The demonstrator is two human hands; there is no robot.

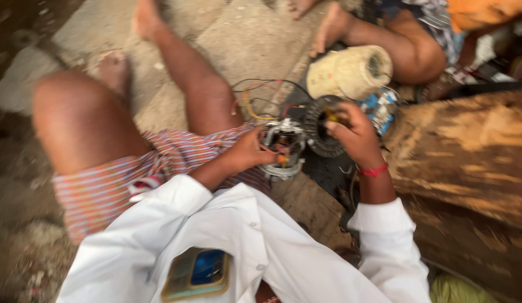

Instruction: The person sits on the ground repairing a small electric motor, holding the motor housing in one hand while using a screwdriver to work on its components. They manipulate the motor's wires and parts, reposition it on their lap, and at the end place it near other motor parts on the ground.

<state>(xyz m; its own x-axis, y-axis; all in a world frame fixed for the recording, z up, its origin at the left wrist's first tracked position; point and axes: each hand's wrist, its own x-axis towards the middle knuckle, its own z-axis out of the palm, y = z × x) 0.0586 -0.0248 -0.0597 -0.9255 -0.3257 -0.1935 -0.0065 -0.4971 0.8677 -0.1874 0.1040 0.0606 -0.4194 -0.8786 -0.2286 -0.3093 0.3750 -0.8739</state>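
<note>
The left hand (pixel 251 150) grips a round metal motor frame (pixel 283 147) with loose coloured wires (pixel 255 98), above the lap. The right hand (pixel 353 132) closes on a dark ribbed ring (pixel 318 134) just beside it, near a rough wooden block (pixel 468 151).

You have one view only, from the camera on your head. It looks steeply down and slightly forward, close over your white shirt (pixel 238 247), lap and the stone floor (pixel 238 39), the frame motion-blurred.
</note>
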